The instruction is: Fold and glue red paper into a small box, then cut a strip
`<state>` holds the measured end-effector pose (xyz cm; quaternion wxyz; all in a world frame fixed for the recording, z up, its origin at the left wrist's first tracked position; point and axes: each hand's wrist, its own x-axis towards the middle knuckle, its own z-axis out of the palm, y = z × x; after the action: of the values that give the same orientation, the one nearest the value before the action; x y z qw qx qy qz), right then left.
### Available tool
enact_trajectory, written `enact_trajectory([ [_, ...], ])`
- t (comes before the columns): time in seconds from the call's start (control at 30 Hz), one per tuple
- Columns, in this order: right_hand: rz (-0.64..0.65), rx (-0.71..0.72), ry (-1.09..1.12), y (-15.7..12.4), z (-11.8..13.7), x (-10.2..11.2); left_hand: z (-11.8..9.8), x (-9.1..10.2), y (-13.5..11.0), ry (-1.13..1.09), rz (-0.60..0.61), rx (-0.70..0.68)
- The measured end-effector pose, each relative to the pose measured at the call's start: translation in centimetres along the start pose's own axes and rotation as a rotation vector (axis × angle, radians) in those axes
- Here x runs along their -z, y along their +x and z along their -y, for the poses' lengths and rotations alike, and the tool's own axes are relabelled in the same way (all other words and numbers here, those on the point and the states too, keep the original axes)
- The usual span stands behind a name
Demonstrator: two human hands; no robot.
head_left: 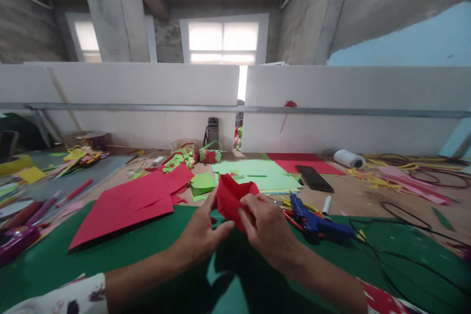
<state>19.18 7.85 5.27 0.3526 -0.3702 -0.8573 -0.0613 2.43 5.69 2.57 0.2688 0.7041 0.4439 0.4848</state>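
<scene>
A small folded red paper bag (231, 201), its top gaping, is held up between both hands over the green mat (158, 235). My left hand (202, 229) grips its left side, thumb toward the front and fingers behind. With thumb and fingers pinched, my right hand (265, 223) holds the paper's right front. The fingertips behind the paper are hidden. Just right of my right hand lies a blue glue gun (312, 221) beside red- and yellow-handled tools partly covered by the hand.
Red paper sheets (128, 201) lie left, light green sheets (257, 171) behind the hands. A phone (314, 178), a white roll (348, 158) and a black cord (382, 260) are on the right. A small green basket with a red bow (211, 155) stands near a dark bottle (213, 131).
</scene>
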Motion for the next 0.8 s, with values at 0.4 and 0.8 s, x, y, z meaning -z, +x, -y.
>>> enact_trajectory([
  [0.4,0.273,0.099,0.338,-0.3,-2.0,0.7,0.3,5.8,1.0,0.220,0.213,-0.392],
  [0.8,0.260,-0.085,0.358,0.1,-2.3,0.7,0.9,4.3,0.9,0.172,0.170,-0.329],
])
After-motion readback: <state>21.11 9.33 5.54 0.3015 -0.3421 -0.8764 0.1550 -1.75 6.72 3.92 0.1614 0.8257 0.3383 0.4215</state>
